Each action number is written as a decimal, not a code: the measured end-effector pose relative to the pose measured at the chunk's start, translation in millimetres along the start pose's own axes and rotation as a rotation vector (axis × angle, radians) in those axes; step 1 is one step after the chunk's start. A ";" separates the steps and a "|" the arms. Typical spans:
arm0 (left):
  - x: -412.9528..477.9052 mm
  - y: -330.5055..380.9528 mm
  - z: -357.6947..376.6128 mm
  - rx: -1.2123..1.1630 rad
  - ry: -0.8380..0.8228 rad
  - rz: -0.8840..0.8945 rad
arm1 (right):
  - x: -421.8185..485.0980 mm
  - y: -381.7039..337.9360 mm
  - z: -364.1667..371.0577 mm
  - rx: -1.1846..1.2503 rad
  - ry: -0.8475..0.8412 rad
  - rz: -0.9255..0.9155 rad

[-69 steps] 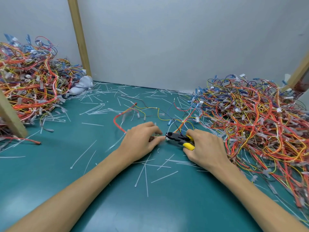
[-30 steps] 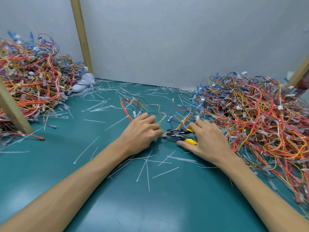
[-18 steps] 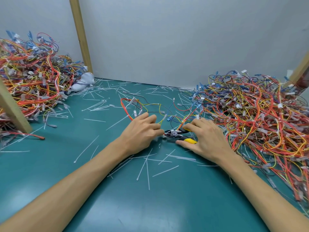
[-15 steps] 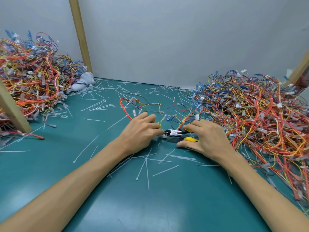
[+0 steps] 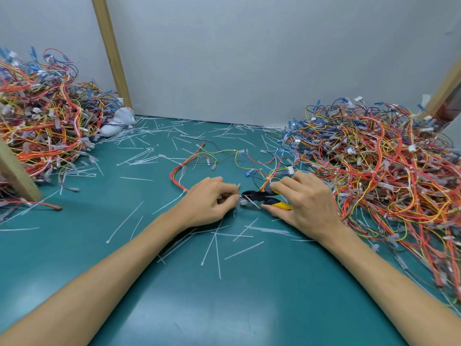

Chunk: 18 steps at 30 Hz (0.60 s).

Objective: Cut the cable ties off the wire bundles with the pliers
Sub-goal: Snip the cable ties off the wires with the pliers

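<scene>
The left hand point(image 5: 209, 203) rests knuckles up on the teal tabletop point(image 5: 224, 303). Its fingers are curled and pinch the near end of a loose wire bundle point(image 5: 183, 169), whose red, yellow and black leads loop away toward the grey wall point(image 5: 249, 58). Just to its right, the right hand point(image 5: 308, 206) grasps the pliers point(image 5: 262, 198), fingers wrapped over the yellow handles, and the black head points left at the left hand's fingertips. A white cable tie point(image 5: 250, 201) lies across the tip of the pliers, between the two hands; whether the blades are closed on it is too small to tell. Cut cable ties point(image 5: 244, 250) lie strewn as thin white strips over the tabletop, thickest in front of the hands and along the foot of the wall. A large heap of tangled wire bundles point(image 5: 384, 171) fills the right side, and its edge reaches the right hand and forearm. A second heap point(image 5: 42, 126) is piled at the far left, well apart from the hands. A wooden post point(image 5: 111, 53) rises at the back left, and a crumpled white cloth point(image 5: 117, 122) lies at its foot beside the left heap. Another post point(image 5: 15, 168) stands at the left edge and a third point(image 5: 446, 88) leans in at the right edge.
</scene>
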State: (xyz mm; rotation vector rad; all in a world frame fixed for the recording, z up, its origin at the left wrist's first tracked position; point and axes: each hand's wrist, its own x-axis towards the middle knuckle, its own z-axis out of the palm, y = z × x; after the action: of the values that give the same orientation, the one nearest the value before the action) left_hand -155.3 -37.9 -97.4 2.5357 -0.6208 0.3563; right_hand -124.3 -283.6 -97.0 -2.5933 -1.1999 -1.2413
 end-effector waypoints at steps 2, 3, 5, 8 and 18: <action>0.8 -2.4 -1.4 -0.101 -0.042 -0.029 | -0.4 -0.8 0.8 -0.042 0.015 -0.020; 1.6 -3.5 -3.1 -0.150 -0.074 -0.050 | -0.6 -1.3 1.3 -0.059 0.023 -0.031; 3.1 -5.3 -7.8 -0.265 -0.164 -0.104 | -1.2 -2.3 2.2 -0.086 0.051 -0.049; 4.7 -8.1 -13.1 -0.390 -0.294 -0.120 | -1.2 -3.2 1.4 -0.095 0.066 -0.047; 11.5 -5.1 -21.8 -0.283 -0.363 -0.153 | 12.7 -2.2 -13.2 0.273 -0.474 0.220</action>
State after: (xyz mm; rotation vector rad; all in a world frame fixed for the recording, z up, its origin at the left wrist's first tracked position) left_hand -145.7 -26.6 -77.1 2.3654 -0.5565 -0.2375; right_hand -129.5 -278.4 -80.2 -2.7841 -1.0038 -0.3995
